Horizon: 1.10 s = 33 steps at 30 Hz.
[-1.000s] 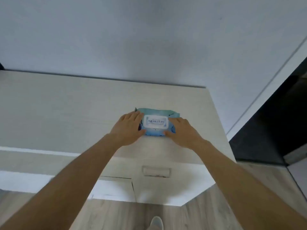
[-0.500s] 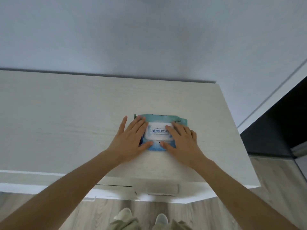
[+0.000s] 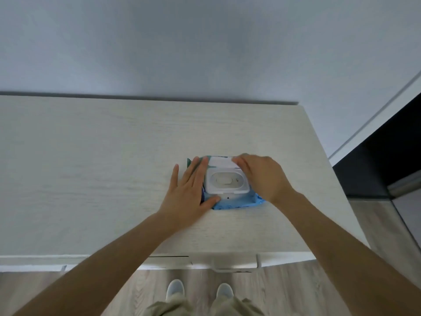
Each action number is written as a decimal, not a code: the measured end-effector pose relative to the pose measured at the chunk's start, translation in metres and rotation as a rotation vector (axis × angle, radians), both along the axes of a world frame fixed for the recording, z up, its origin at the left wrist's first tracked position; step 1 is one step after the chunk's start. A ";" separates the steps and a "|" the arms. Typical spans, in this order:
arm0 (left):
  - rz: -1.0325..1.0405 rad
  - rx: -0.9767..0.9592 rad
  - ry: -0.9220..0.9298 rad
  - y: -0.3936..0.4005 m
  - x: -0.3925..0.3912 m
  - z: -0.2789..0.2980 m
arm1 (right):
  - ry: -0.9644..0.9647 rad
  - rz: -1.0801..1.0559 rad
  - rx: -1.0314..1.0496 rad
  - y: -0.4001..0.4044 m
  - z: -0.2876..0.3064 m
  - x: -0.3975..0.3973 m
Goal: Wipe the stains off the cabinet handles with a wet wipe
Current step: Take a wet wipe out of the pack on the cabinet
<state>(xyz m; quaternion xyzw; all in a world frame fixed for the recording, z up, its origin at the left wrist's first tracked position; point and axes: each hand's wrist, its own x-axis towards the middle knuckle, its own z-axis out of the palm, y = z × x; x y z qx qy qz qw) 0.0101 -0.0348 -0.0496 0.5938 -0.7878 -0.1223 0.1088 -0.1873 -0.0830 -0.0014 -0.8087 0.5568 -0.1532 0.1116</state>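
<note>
Across the upper frame we see a plain grey-white wall (image 3: 205, 46). At the right edge we note a white door frame (image 3: 376, 115) running diagonally, with a dark opening (image 3: 385, 160) beside it. Along the bottom we find light wood-grain flooring (image 3: 284, 290), on which stand two pale shoes (image 3: 175, 288), side by side, above olive trouser legs (image 3: 173, 307) at the lower centre.
</note>
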 end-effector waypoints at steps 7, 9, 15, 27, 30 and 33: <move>-0.040 -0.085 -0.070 -0.010 -0.015 0.009 | -0.188 -0.192 0.093 -0.028 -0.017 0.017; -0.012 -0.013 -0.011 -0.011 -0.020 0.004 | -0.230 -0.185 0.037 -0.017 -0.019 0.012; -0.026 -0.010 -0.020 -0.018 -0.015 0.000 | -0.200 -0.128 -0.021 0.026 -0.026 -0.010; -0.022 0.035 -0.010 -0.023 -0.010 0.001 | -0.204 -0.418 0.197 0.016 -0.018 0.023; -0.007 0.052 -0.039 -0.024 -0.012 0.005 | -0.343 -0.455 0.291 0.014 -0.012 0.029; 0.036 0.033 -0.028 -0.025 -0.020 0.011 | -0.562 -0.372 0.406 0.017 -0.004 0.030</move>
